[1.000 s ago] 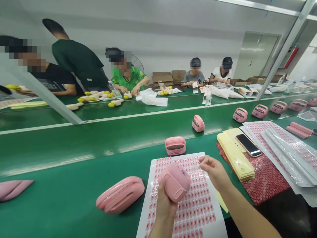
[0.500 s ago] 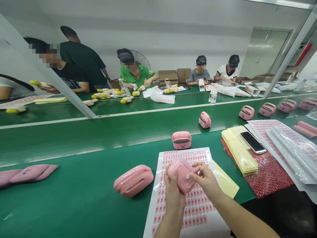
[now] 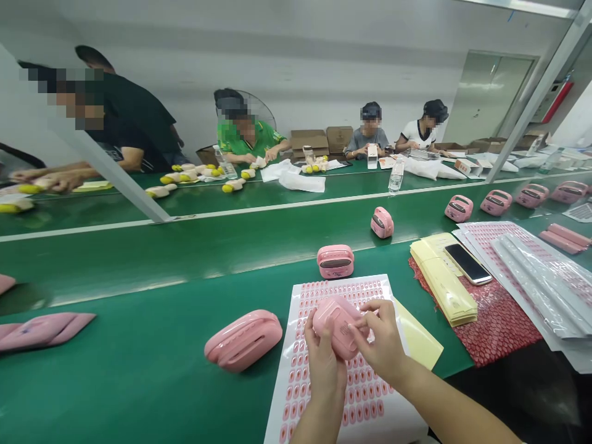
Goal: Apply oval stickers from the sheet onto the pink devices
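Note:
My left hand [image 3: 324, 364] is wrapped round a pink rounded plastic case [image 3: 337, 317], its thumb across the face turned up towards me. A small greyish mark shows on that face. My right hand [image 3: 382, 336] has its thumb and fingers pinched at the case's right side, touching it; whatever is between the fingertips is too small to make out. Beneath both hands lies a white sheet of pink oval stickers [image 3: 319, 385]. To the left rests another pink case [image 3: 243, 341], on its side. A pink case with a handle and dark window [image 3: 335, 261] stands just behind the sheet.
Yellow paper [image 3: 419, 336] sticks out under the sheet. At right are a yellow paper stack [image 3: 443, 282], a phone [image 3: 468, 264], red bubble wrap [image 3: 497, 324] and clear plastic sleeves [image 3: 539, 287]. More pink cases [image 3: 459, 208] line the belt. Several co-workers sit opposite.
My right fingertips have shifted slightly on the case's face, and a greyish mark now shows beside them. A pale bit at the right fingertips is no longer visible. The view has turned slightly right.

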`<action>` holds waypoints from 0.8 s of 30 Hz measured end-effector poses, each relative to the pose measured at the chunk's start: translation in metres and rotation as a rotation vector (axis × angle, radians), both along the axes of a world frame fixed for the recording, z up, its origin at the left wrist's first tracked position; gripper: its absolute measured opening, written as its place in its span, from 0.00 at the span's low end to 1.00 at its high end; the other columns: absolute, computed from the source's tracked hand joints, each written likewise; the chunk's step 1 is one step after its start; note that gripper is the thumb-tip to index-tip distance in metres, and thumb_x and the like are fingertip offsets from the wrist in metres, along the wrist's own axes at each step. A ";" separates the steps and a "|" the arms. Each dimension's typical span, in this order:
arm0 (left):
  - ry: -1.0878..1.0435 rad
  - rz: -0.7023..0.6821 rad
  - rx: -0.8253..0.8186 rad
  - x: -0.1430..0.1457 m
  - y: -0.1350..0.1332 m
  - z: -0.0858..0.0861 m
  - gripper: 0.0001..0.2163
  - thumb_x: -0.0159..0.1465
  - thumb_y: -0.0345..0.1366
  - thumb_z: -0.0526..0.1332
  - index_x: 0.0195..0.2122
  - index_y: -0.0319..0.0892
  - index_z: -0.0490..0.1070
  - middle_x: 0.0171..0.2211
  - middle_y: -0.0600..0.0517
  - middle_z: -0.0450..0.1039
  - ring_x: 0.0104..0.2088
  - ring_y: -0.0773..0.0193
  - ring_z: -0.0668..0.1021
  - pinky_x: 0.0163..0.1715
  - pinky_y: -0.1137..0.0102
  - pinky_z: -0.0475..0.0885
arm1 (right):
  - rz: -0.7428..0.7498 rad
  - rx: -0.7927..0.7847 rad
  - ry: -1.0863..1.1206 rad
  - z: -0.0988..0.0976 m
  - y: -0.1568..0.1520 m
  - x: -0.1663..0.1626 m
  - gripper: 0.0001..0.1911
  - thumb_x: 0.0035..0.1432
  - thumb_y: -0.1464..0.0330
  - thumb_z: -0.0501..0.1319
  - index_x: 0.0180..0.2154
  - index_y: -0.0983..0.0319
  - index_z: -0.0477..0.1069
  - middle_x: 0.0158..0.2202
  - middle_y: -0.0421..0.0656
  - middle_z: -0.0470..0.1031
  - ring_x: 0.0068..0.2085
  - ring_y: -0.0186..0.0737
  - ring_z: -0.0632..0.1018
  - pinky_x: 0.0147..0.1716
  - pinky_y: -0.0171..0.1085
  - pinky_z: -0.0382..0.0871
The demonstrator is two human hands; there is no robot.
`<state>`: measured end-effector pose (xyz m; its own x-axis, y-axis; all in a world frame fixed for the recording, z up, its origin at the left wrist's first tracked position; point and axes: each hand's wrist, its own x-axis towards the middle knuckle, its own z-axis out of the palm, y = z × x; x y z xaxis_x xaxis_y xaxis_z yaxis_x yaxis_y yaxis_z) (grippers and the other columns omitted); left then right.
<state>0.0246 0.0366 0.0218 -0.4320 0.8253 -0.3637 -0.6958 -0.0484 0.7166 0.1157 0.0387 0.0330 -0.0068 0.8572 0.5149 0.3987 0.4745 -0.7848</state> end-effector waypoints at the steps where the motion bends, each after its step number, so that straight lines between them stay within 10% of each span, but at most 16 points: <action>1: -0.007 0.005 -0.004 0.001 0.000 0.000 0.20 0.51 0.40 0.67 0.45 0.49 0.64 0.39 0.53 0.70 0.34 0.65 0.76 0.30 0.73 0.73 | 0.010 0.035 0.004 0.001 -0.003 0.001 0.04 0.50 0.70 0.59 0.24 0.59 0.68 0.34 0.46 0.65 0.39 0.44 0.70 0.39 0.46 0.65; 7: -0.110 -0.040 -0.065 -0.008 -0.001 0.000 0.15 0.54 0.45 0.62 0.41 0.46 0.69 0.36 0.52 0.72 0.37 0.62 0.75 0.31 0.70 0.73 | -0.110 -0.146 0.010 -0.004 0.006 0.043 0.07 0.54 0.64 0.57 0.26 0.59 0.67 0.36 0.45 0.66 0.42 0.43 0.70 0.42 0.44 0.65; 13: -0.127 -0.192 0.064 -0.023 -0.015 -0.016 0.36 0.37 0.54 0.69 0.48 0.47 0.67 0.41 0.47 0.75 0.44 0.50 0.74 0.35 0.63 0.75 | -0.282 -0.453 -0.308 -0.055 0.034 0.094 0.06 0.50 0.70 0.57 0.23 0.61 0.67 0.31 0.46 0.69 0.37 0.46 0.71 0.36 0.45 0.67; 21: -0.317 -0.269 0.164 -0.037 -0.031 -0.024 0.27 0.46 0.40 0.69 0.49 0.51 0.67 0.38 0.51 0.78 0.37 0.57 0.79 0.35 0.64 0.75 | -0.253 -0.374 -0.488 -0.063 0.013 0.084 0.08 0.48 0.75 0.61 0.34 0.63 0.71 0.44 0.53 0.67 0.46 0.54 0.66 0.47 0.54 0.60; 24: -0.480 -0.327 0.253 -0.048 -0.037 -0.036 0.20 0.57 0.42 0.60 0.52 0.53 0.65 0.41 0.51 0.77 0.40 0.55 0.78 0.39 0.59 0.74 | -0.004 -0.271 -0.515 -0.067 -0.023 0.076 0.12 0.50 0.74 0.60 0.39 0.62 0.70 0.41 0.50 0.68 0.43 0.47 0.69 0.44 0.46 0.65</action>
<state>-0.0237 0.0001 -0.0141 0.0197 0.9728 -0.2307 -0.9442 0.0940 0.3157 0.1919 0.0162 -0.0339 -0.1947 0.9586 0.2079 0.7627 0.2813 -0.5824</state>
